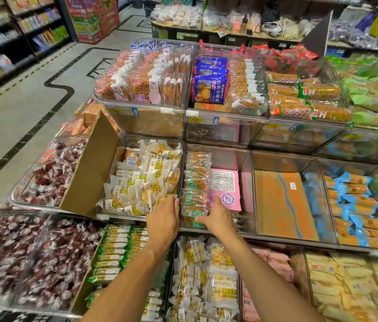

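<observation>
The green packs [196, 184] sit in a row just left of the pink box [226, 182], long axis running straight away from me. My hands bracket its near end. The left hand [163, 220] is on the side away from the box, fingers straight and holding nothing. The right hand [218, 216] is on the box side, thumb splayed over the nearest packs — I cannot tell if it grips. The right is nearer.

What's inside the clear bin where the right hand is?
A row of green-labelled snack packs stands along the left wall of the bin, with a pink box beside it. The right hand covers the nearest packs; whatever lies under the box is hidden.
</observation>
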Demonstrator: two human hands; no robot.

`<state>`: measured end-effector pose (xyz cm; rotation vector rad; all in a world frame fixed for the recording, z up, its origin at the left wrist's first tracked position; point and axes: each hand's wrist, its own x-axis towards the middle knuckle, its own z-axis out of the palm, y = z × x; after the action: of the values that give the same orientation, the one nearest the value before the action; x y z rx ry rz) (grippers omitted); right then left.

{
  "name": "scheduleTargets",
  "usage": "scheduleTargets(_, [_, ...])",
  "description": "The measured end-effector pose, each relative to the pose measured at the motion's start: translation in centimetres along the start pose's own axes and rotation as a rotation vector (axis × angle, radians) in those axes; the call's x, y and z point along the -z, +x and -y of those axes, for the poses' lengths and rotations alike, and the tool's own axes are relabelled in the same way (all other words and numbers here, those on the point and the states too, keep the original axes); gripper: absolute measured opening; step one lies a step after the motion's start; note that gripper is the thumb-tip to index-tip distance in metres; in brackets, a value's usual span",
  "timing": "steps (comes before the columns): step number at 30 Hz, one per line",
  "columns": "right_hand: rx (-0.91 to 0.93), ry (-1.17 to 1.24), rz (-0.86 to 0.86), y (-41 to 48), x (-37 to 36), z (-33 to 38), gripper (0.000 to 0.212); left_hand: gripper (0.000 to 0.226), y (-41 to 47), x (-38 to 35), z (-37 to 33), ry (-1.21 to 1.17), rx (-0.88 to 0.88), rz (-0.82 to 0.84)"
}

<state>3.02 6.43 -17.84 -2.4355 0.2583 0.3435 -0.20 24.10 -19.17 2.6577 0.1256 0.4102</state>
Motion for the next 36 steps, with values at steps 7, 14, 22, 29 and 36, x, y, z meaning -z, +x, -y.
scheduleTargets(7, [0.066,-0.082,-0.020,-0.7,0.5,1.0,0.071,0.033,0.1,-0.2,-0.1,0.029,0.027,-0.006])
scheduleTargets(14, [0.138,-0.144,-0.162,-2.2,0.2,1.1,0.057,0.030,0.0,0.0,-0.4,0.048,0.000,-0.060])
scheduleTargets(22, [0.113,-0.092,-0.109,-2.2,0.3,1.1,0.055,0.029,-0.2,0.1,-0.5,0.056,-0.025,-0.077])
scheduleTargets(29, [0.048,-0.099,0.049,-0.8,0.7,1.0,0.070,0.029,-0.2,0.3,-0.7,0.062,-0.021,-0.072])
scheduleTargets(36, [0.009,-0.082,0.125,-0.2,0.4,1.3,0.093,0.029,-0.3,0.3,-0.6,0.075,-0.010,-0.068])
